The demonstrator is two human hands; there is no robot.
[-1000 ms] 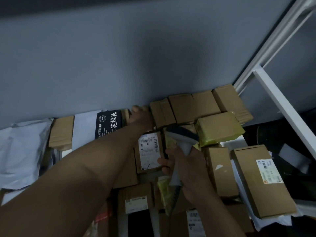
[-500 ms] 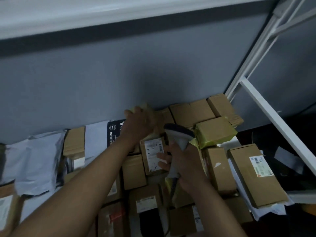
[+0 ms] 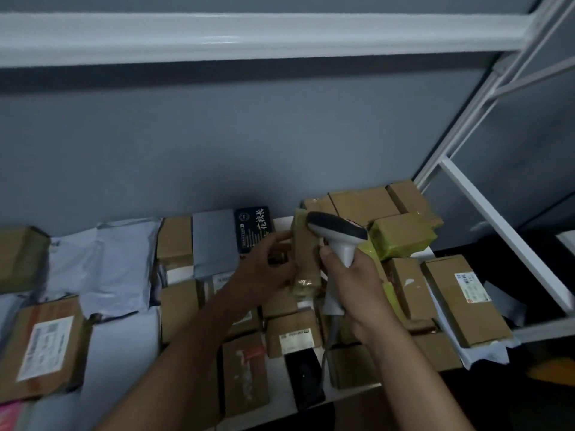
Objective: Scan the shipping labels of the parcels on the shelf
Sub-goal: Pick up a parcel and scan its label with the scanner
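My left hand [image 3: 264, 269] grips a small taped cardboard parcel [image 3: 306, 262] and holds it tilted up on edge above the pile. My right hand [image 3: 354, 281] grips the handle of a white and dark barcode scanner [image 3: 337, 233], whose head sits just over the top of that parcel. No label shows on the parcel's visible face. Many brown boxes and grey mailer bags fill the shelf below the hands. A box at the right [image 3: 466, 300] shows its shipping label [image 3: 471, 287].
A black box with white characters [image 3: 253, 230] stands at the back wall. A yellow-taped parcel [image 3: 403, 233] lies right of the scanner. A labelled box [image 3: 43, 346] sits at the front left. White shelf posts [image 3: 497, 225] rise on the right, a white beam [image 3: 249, 35] above.
My left hand pulled back from the rear of the shelf with a small parcel and tipped it up on edge. The scanner rose beside it. The view tilted upward.
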